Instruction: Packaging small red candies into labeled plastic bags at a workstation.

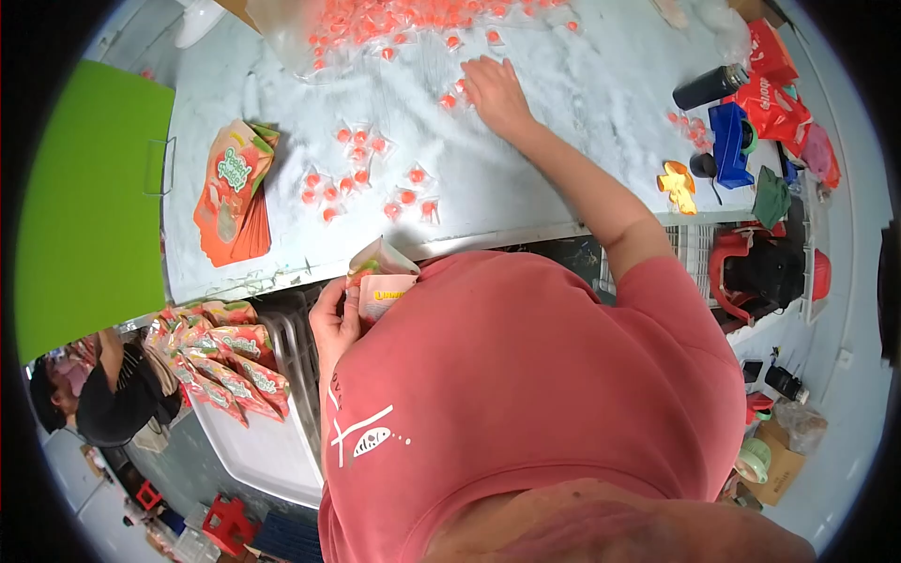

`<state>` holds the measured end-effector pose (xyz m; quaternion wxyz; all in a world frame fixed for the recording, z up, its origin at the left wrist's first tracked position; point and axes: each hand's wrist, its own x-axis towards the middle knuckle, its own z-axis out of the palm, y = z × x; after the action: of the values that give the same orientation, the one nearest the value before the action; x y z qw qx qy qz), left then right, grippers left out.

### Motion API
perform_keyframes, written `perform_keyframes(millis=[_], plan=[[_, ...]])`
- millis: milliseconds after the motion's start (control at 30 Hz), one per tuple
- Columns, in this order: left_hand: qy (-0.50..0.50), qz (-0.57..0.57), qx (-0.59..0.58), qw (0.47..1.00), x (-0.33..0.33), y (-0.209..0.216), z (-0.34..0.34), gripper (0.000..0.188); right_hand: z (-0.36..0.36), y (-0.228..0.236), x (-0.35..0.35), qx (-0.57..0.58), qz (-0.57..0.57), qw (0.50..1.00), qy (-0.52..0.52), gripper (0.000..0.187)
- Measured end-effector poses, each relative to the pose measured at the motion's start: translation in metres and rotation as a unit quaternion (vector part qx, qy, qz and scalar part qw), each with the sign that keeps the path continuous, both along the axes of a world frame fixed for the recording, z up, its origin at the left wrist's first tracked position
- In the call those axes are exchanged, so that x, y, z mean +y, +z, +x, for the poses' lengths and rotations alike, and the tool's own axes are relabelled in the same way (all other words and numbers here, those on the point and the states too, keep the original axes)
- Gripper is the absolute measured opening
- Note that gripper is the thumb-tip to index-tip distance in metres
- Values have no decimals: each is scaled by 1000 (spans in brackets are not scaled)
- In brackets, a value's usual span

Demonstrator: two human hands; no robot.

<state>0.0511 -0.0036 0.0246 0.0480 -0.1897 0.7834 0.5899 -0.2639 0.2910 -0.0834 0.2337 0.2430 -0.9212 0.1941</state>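
Note:
My left hand (336, 317) is closed around a printed snack pouch (383, 272), held upright against the table's front edge with its top gaping. Across the white marbled table (526, 197) my right hand (495, 94) lies low on the surface, its fingers stretched out. Beside those fingertips are a couple of clear-wrapped red candies (449, 100); anything under the palm is hidden. Several more wrapped candies (360, 153) lie in loose groups between my hands. A big heap of the same candies (404, 17) covers the far edge.
A fanned stack of flat pouches (235, 192) lies at the table's left. Filled pouches (230, 352) stand on a white tray (267, 460) below. At the right are a black bottle (710, 86), a blue tape dispenser (731, 145) and red bags (765, 108). Another person (122, 385) is at lower left.

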Motion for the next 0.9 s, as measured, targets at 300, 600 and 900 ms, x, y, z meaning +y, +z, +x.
perform_keyframes(millis=[300, 600, 900], plan=[[-33, -23, -48, 998, 4, 7, -14, 17, 25, 4, -23, -128, -71, 977, 155, 52], [-5, -52, 43, 998, -2, 7, 2, 17, 129, 40, -57, -171, 13, 956, 237, 92], [-21, -92, 111, 989, -4, 29, -1, 11, 97, 26, -93, -100, 35, 972, 210, 97]])
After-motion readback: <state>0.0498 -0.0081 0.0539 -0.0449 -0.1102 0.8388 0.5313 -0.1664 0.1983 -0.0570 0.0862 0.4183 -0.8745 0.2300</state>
